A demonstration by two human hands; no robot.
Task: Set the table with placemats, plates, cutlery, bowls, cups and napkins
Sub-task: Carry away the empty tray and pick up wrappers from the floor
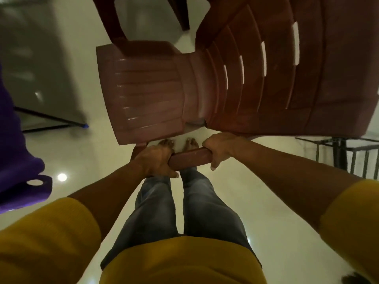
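Both grips are closed around the same brown bar, a rounded plastic rail that we take to be the top edge of a chair back or an armrest, though we cannot tell which. Our left hand wraps the bar's left end, fingers curled over it and the thumb lying low along its near side; our right hand clamps the right end from above, fingers hooked down over the near face. The bar runs roughly left to right across the view, tilted slightly up toward the right, and the two hands sit close together on it with a short bare stretch between them. The rest of the brown plastic chair lies beyond the grips, farther from our body: a ribbed panel reaches away and to the left, and a second, darker slatted chair shell fills the upper right, its slots catching light. The long axis of the ribbed panel points away from us, up the view. Directly under the bar we see our bare feet on the glossy pale floor, with jeans and yellow sleeves nearer the camera. A purple plastic item sits at the left edge, and a dark metal frame stands at the right. No tableware or desk is in view.
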